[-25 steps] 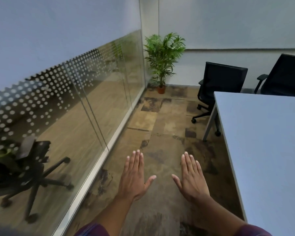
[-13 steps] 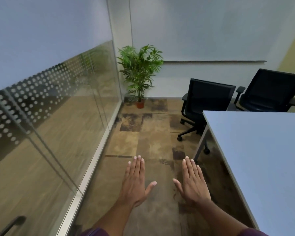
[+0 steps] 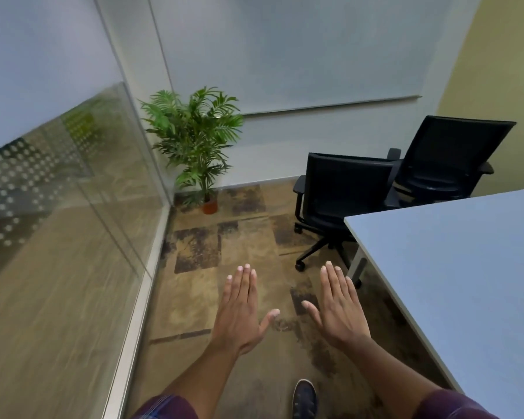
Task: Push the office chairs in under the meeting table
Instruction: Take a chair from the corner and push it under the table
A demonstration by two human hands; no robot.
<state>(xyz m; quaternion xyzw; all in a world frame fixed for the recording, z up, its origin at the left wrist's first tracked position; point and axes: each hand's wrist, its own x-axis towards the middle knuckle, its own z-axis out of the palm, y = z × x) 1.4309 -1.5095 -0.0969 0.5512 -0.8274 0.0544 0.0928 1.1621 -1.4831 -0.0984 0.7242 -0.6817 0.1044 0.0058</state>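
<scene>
The white meeting table (image 3: pixel 454 267) fills the right side, its near corner just ahead of my right hand. Two black mesh office chairs stand at its far end. The nearer chair (image 3: pixel 342 189) shows its backrest and wheeled base, partly behind the table corner. The farther chair (image 3: pixel 448 152) stands behind it near the yellow wall, its seat facing the table. My left hand (image 3: pixel 239 313) and my right hand (image 3: pixel 339 306) are held out flat, palms down, fingers apart, holding nothing. Both hands hover over the floor, well short of the chairs.
A glass partition (image 3: pixel 73 237) with a dotted band runs along the left. A potted palm (image 3: pixel 197 146) stands in the far corner. A patterned brown carpet (image 3: pixel 242 246) forms the aisle between glass and table. My shoe (image 3: pixel 304 399) shows at the bottom.
The view has swung right and moved forward along the aisle. The chairs and the table corner appear closer, and the second chair is in fuller view. Both hands stay flat and empty.
</scene>
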